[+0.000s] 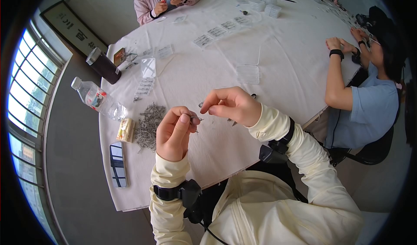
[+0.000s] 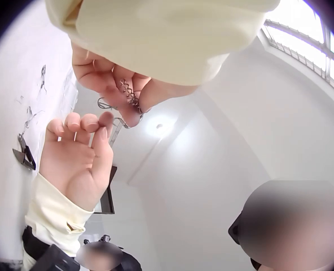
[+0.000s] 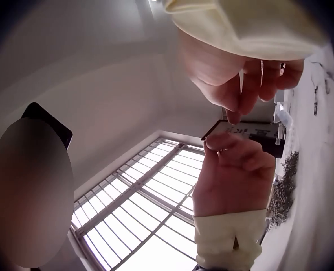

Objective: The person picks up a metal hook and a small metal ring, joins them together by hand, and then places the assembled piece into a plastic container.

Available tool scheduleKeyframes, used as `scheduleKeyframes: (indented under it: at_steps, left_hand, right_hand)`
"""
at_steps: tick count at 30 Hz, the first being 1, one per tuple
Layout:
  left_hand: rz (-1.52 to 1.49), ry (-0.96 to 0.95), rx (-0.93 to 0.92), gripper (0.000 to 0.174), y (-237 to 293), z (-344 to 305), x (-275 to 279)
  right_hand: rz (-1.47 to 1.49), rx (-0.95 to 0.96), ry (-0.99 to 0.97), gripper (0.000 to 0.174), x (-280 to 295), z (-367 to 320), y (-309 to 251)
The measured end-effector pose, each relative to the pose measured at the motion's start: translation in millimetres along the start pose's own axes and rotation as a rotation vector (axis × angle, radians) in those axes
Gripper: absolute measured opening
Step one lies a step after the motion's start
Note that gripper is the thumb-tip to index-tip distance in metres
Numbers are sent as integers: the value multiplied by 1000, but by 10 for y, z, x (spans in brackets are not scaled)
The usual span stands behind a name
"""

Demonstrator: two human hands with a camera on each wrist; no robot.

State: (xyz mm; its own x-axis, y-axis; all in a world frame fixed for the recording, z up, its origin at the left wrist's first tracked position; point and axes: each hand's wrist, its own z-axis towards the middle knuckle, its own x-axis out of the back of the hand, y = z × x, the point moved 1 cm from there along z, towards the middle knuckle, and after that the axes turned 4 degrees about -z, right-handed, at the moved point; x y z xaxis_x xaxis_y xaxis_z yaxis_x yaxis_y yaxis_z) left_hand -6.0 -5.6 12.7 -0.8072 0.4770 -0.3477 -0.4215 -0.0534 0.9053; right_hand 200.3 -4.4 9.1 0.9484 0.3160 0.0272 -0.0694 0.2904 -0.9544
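Note:
My left hand (image 1: 173, 132) is raised over the table and pinches small, thin metal wire pieces (image 1: 194, 119) between thumb and fingers. In the left wrist view, a coiled wire piece (image 2: 127, 93) and thin loops show at the left fingertips. My right hand (image 1: 230, 106) hovers just to the right, fingers loosely bent, fingertips close to the wire; nothing is visibly held in it. Whether its index fingertip touches the wire I cannot tell. Beside the left hand lies a heap of tangled metal pieces (image 1: 150, 125).
A phone (image 1: 117, 164), tissue pack (image 1: 126, 130), plastic bottle (image 1: 100, 99) and dark tumbler (image 1: 104, 66) stand or lie at the left. Clear trays (image 1: 248, 74) and filled cases (image 1: 203, 41) lie farther back. Dark clips lie behind my right hand. People sit around the table.

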Motion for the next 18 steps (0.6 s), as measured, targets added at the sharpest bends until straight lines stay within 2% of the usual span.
scheduleKeyframes:
  at_steps: [2, 6, 8, 11, 18]
  left_hand:
    - [-170, -30, 51, 14, -20, 6, 25]
    - [-275, -1, 53, 14, -27, 10, -13]
    - [-324, 3, 61, 14, -32, 19, -17]
    - [-337, -13, 58, 13, -56, 22, -4]
    - [-299, 12, 65, 15, -82, 20, 10]
  right_hand:
    - [-114, -9, -99, 15, -46, -2, 5]
    - [-116, 40, -87, 17, -169, -30, 14]
    - [68, 9, -63, 17, -219, -36, 19]
    - [178, -24, -4, 16, -248, -36, 56]
    - [307, -49, 34, 14, -180, -32, 73]
